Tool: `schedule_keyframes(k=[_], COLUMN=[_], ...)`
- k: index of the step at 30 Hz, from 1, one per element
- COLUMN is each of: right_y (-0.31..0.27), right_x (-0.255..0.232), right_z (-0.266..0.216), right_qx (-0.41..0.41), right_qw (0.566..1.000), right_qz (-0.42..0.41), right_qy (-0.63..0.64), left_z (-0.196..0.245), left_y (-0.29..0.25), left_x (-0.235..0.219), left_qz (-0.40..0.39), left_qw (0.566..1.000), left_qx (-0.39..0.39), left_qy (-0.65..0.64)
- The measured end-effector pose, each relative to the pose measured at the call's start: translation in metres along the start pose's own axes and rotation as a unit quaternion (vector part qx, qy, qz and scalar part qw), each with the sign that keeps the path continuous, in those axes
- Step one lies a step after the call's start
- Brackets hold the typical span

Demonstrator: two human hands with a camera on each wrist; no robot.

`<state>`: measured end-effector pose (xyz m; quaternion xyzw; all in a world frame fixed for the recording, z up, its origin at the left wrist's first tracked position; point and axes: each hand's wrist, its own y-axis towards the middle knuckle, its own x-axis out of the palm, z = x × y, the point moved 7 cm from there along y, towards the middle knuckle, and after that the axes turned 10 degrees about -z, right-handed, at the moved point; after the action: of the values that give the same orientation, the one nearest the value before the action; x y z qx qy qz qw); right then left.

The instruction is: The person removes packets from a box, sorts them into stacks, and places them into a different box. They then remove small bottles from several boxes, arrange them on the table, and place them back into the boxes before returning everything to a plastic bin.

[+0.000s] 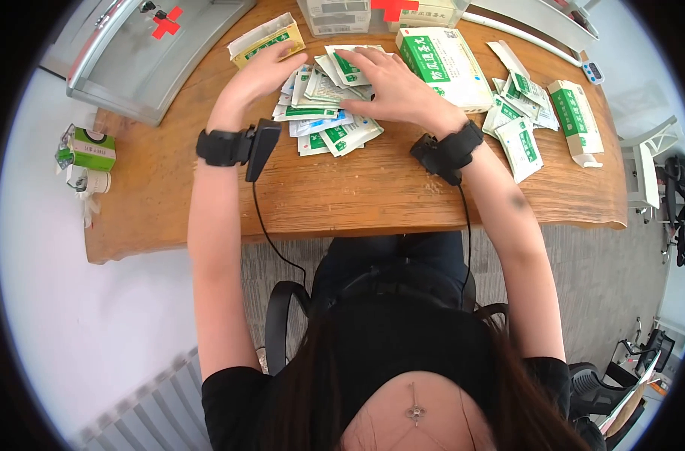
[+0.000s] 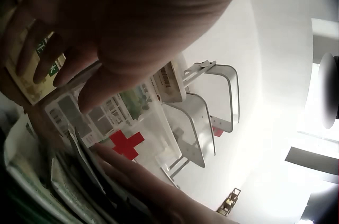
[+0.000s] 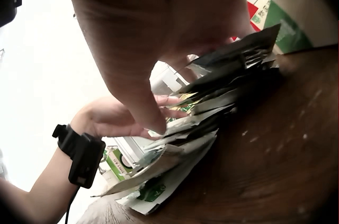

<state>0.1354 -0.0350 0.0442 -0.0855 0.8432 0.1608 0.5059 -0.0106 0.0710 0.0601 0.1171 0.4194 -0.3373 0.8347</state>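
- Left hand (image 1: 263,74): fingers loosely extended, well parted from the thumb, beside the yellow box (image 1: 267,43); contact cannot be told.
- Right hand (image 1: 391,84): fingers spread over the heaped sachets (image 1: 320,105) (green-and-white, overlapping), touching the top ones, none gripped.
- Sachet heap: on the wooden table (image 1: 342,188), between the yellow box and the large white-and-green box (image 1: 451,71).

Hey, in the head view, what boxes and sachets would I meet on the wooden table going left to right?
Yellow-and-green open carton, big heap of white-and-green paper sachets, large white-and-green cardboard box, smaller group of sachets, narrow white-and-green box.
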Motion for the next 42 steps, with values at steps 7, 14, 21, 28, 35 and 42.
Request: schedule_keyframes(k=[7,14,21,28,35,42], right_y=[0.001,0.002,0.002,-0.013,-0.017,-0.022], right_x=[-0.005,0.01,0.01,-0.005,0.009,0.005], right_z=[0.035,0.026,0.017,0.021,0.051,0.07], right_qx=[0.011,0.058,0.059,0.078,0.087,0.163], right_qw=[0.982,0.995,0.993,0.925,0.944,0.949], right_qz=[0.167,0.072,0.004,0.025,0.053,0.09], right_qy=[0.088,0.027,0.099,0.371,0.314,0.255], left_z=[-0.018,-0.013,-0.001,0.006,0.007,0.007], left_y=[-0.035,-0.008,0.008,0.003,0.005,0.003], left_x=[0.008,0.032,0.05,0.049,0.051,0.051], left_qz=[-0.136,-0.155,-0.176,-0.106,-0.105,-0.076], left_qw=[0.958,0.899,0.884,0.905,0.908,0.91], left_qx=[-0.157,-0.103,-0.11,-0.089,-0.065,-0.037], left_qy=[-0.196,-0.396,-0.42,-0.402,-0.401,-0.406])
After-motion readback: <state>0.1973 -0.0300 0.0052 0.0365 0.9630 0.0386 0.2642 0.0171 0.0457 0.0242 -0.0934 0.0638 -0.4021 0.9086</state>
